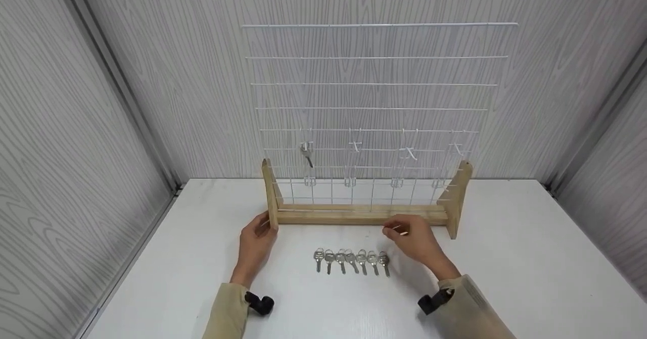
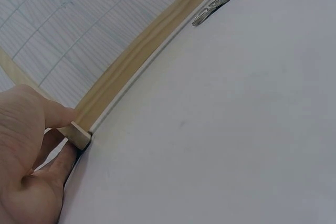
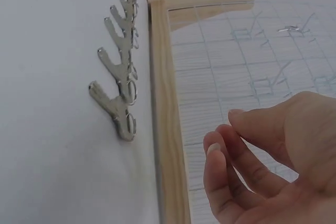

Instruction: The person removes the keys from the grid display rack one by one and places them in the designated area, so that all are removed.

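Note:
A white wire grid rack (image 1: 371,108) stands upright in a wooden base (image 1: 333,218). My left hand (image 1: 257,245) grips the front foot of its left wooden end piece (image 2: 79,136), thumb on one side and fingers on the other. My right hand (image 1: 414,240) hovers before the base towards the right, its fingers loosely bent and holding nothing. In the right wrist view a gap shows between thumb and fingertips. Several metal keys with rings (image 1: 351,261) lie in a row on the table, left of that hand. Another key (image 1: 307,152) hangs from a hook at the grid's upper left.
White hooks (image 1: 408,152) sit in two rows on the lower part of the grid. The right wooden end piece (image 1: 456,197) stands beyond my right hand. Grey wood-grain panels (image 1: 126,20) enclose the white table (image 1: 167,288) at the back and sides.

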Demonstrator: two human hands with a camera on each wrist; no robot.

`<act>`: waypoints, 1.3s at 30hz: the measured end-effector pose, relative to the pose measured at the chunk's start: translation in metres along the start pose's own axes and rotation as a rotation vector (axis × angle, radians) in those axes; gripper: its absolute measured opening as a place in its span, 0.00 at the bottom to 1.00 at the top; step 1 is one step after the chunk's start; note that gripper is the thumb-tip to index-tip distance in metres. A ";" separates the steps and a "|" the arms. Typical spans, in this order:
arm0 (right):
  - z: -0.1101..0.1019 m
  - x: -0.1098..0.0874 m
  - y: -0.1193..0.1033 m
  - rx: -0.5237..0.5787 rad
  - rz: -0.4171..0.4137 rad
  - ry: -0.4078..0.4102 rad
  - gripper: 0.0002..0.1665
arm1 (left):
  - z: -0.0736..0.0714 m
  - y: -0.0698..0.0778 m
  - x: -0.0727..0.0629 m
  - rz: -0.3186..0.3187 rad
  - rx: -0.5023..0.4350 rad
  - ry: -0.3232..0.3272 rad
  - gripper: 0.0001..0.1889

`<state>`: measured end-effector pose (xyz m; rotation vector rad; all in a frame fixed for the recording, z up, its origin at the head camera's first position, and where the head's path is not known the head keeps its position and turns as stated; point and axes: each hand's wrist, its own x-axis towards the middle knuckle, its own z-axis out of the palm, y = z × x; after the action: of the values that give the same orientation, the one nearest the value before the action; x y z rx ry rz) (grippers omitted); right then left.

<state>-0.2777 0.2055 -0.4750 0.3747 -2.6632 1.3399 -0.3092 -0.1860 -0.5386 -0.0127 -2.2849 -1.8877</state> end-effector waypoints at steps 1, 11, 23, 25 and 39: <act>-0.001 0.000 -0.003 0.005 -0.009 0.013 0.07 | 0.000 0.000 0.000 0.008 0.001 0.001 0.28; -0.008 -0.004 -0.030 0.043 -0.054 0.094 0.08 | -0.001 0.000 0.000 0.022 0.020 0.005 0.28; -0.007 -0.001 -0.057 0.121 -0.118 0.164 0.09 | -0.001 0.001 0.000 0.011 0.005 0.008 0.27; -0.006 0.002 -0.062 0.136 -0.134 0.173 0.09 | -0.001 0.001 -0.001 0.009 0.004 0.003 0.28; 0.004 0.033 -0.108 0.097 -0.353 0.216 0.10 | -0.001 0.000 0.000 0.021 -0.023 0.003 0.27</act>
<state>-0.2787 0.1353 -0.3865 0.6378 -2.2344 1.3153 -0.3092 -0.1869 -0.5388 -0.0366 -2.2522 -1.9029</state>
